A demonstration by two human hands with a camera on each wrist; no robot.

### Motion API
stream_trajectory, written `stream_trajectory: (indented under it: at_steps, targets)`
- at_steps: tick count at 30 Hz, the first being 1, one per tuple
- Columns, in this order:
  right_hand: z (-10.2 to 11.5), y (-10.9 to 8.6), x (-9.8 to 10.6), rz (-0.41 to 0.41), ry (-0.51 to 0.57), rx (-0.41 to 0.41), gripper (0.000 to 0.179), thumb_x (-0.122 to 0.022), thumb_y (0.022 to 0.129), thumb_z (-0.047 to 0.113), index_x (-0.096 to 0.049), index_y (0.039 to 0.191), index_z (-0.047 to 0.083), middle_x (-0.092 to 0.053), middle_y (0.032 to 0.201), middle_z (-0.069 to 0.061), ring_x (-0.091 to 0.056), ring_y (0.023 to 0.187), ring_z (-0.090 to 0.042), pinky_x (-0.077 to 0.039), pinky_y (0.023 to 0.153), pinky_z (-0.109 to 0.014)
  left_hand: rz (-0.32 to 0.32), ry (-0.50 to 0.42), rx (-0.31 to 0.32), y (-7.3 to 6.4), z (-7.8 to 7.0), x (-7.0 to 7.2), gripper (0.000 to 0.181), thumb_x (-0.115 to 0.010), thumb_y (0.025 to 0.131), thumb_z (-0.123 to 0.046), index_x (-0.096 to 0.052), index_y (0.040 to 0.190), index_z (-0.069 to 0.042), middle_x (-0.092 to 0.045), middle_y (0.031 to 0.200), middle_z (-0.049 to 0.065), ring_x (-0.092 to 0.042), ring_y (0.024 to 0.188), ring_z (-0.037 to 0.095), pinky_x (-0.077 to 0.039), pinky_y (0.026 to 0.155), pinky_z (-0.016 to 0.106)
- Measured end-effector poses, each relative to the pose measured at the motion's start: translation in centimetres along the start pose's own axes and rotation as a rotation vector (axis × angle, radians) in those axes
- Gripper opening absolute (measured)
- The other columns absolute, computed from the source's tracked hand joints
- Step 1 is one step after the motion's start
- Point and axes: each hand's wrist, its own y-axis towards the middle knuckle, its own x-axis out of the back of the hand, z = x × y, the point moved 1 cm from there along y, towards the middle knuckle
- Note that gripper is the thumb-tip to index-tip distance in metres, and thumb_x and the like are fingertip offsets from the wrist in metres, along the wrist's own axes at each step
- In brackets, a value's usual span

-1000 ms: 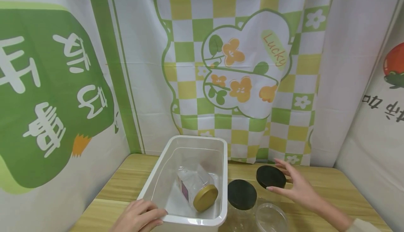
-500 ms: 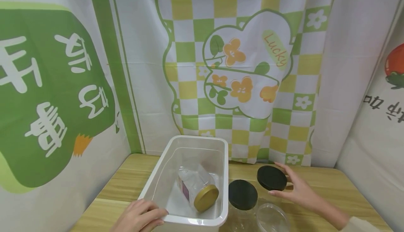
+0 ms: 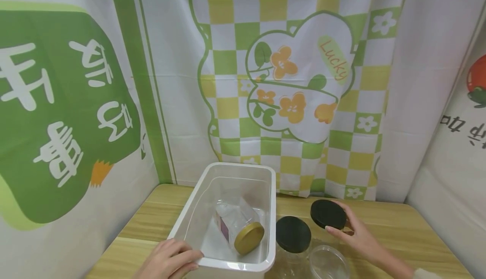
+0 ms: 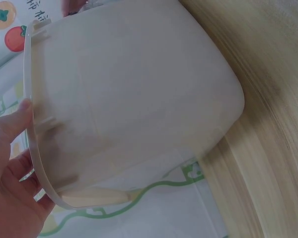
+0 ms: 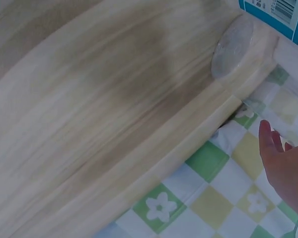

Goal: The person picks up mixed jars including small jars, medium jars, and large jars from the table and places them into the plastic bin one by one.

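My left hand point(image 3: 168, 258) grips the near left corner of a white plastic bin point(image 3: 268, 211), its thumb and fingers at the rim in the left wrist view. Inside the bin a clear jar point(image 3: 235, 213) with a gold lid lies tilted. To the right of the bin, my right hand point(image 3: 358, 232) holds a clear jar by its black lid point(image 3: 328, 214), thumb at the front and fingers round the far side. The right wrist view shows that jar's round clear base point(image 5: 232, 47) at the table, with the right hand point(image 5: 288, 166) at the edge.
Another clear jar with a black lid point(image 3: 293, 234) stands close against the bin's right side. Beside it is a round clear container point(image 3: 328, 263). The wooden table point(image 3: 402, 237) ends at a checked cloth point(image 3: 286, 152) behind, with printed cloth on both sides.
The right hand's fingers have closed in round the black lid, from spread apart to touching it. The left hand stays on the bin's rim.
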Motion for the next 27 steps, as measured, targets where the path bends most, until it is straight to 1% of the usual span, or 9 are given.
stream_trajectory:
  at_steps: [4, 7, 9, 11, 13, 16, 18, 25, 27]
  targets:
    - [-0.1, 0.0, -0.1, -0.022, 0.013, -0.013, 0.067, -0.073, 0.1, 0.009, -0.037, 0.156, 0.004, -0.047, 0.151, -0.032, -0.064, 0.122, -0.048, -0.059, 0.084, -0.032, -0.001, -0.008, -0.008, 0.0, 0.1, 0.0, 0.032, -0.051, 0.112, -0.037, -0.075, 0.101, -0.019, -0.063, 0.087, -0.014, -0.052, 0.076, 0.001, -0.041, 0.072, 0.019]
    - [0.0, 0.1, -0.2, -0.043, 0.033, -0.023, 0.065, -0.074, 0.099, 0.009, -0.04, 0.154, 0.006, -0.053, 0.149, -0.016, -0.068, 0.118, -0.025, -0.059, 0.084, -0.029, 0.002, -0.01, -0.01, 0.0, 0.1, 0.0, 0.032, -0.051, 0.112, -0.037, -0.075, 0.101, -0.019, -0.062, 0.087, -0.014, -0.052, 0.075, 0.001, -0.041, 0.072, 0.018]
    - [0.1, 0.1, -0.2, -0.054, 0.047, -0.024, 0.065, -0.076, 0.098, 0.009, -0.042, 0.154, 0.007, -0.056, 0.144, -0.001, -0.067, 0.114, -0.009, -0.058, 0.084, -0.027, 0.005, -0.012, -0.009, 0.0, 0.1, 0.1, 0.032, -0.051, 0.112, -0.037, -0.075, 0.101, -0.019, -0.062, 0.087, -0.014, -0.052, 0.075, 0.001, -0.041, 0.071, 0.018]
    - [0.2, 0.1, -0.2, -0.061, 0.052, -0.027, 0.066, -0.077, 0.098, 0.009, -0.043, 0.154, 0.007, -0.057, 0.141, 0.006, -0.064, 0.111, 0.002, -0.058, 0.084, -0.028, 0.011, -0.009, 0.0, 0.1, 0.0, 0.1, 0.032, -0.051, 0.112, -0.038, -0.075, 0.101, -0.02, -0.062, 0.087, -0.015, -0.052, 0.075, 0.0, -0.041, 0.072, 0.018]
    - [0.3, 0.2, -0.3, -0.063, 0.053, -0.028, 0.067, -0.078, 0.097, 0.009, -0.042, 0.154, 0.007, -0.058, 0.142, 0.001, -0.062, 0.11, 0.006, -0.059, 0.085, -0.03, 0.019, -0.009, 0.011, 0.2, -0.1, 0.2, 0.033, -0.05, 0.112, -0.039, -0.075, 0.101, -0.02, -0.062, 0.087, -0.015, -0.052, 0.076, 0.0, -0.04, 0.072, 0.017]
    - [0.6, 0.4, -0.3, -0.064, 0.05, -0.035, 0.069, -0.079, 0.096, 0.01, -0.042, 0.154, 0.007, -0.056, 0.146, -0.017, -0.062, 0.109, 0.007, -0.058, 0.085, -0.031, 0.028, -0.011, 0.025, 0.2, -0.2, 0.2, 0.034, -0.05, 0.111, -0.039, -0.076, 0.101, -0.02, -0.061, 0.087, -0.016, -0.051, 0.076, -0.001, -0.04, 0.073, 0.016]
    - [0.7, 0.5, -0.2, -0.063, 0.053, -0.027, 0.07, -0.08, 0.095, 0.008, -0.042, 0.153, 0.006, -0.053, 0.146, -0.025, -0.062, 0.109, 0.007, -0.059, 0.084, -0.032, 0.025, -0.016, 0.019, 0.2, -0.1, 0.2, 0.033, -0.05, 0.112, -0.038, -0.076, 0.101, -0.02, -0.061, 0.086, -0.016, -0.051, 0.075, -0.001, -0.039, 0.072, 0.016]
    - [1.3, 0.7, 0.2, -0.086, -0.027, 0.022, 0.074, -0.086, 0.089, 0.009, -0.047, 0.151, 0.008, -0.06, 0.14, -0.017, -0.064, 0.109, 0.001, -0.058, 0.082, -0.03, 0.005, -0.018, -0.019, 0.0, 0.2, 0.1, 0.031, -0.052, 0.112, -0.037, -0.075, 0.101, -0.019, -0.061, 0.086, -0.015, -0.051, 0.075, 0.0, -0.04, 0.071, 0.018]
    - [1.5, 0.8, 0.3, -0.093, -0.071, 0.02, 0.076, -0.088, 0.088, 0.011, -0.047, 0.151, 0.008, -0.061, 0.139, -0.021, -0.064, 0.108, 0.0, -0.057, 0.082, -0.03, 0.006, -0.014, -0.016, 0.1, 0.2, 0.1, 0.032, -0.051, 0.112, -0.037, -0.075, 0.101, -0.019, -0.061, 0.086, -0.015, -0.051, 0.075, 0.0, -0.04, 0.071, 0.018]
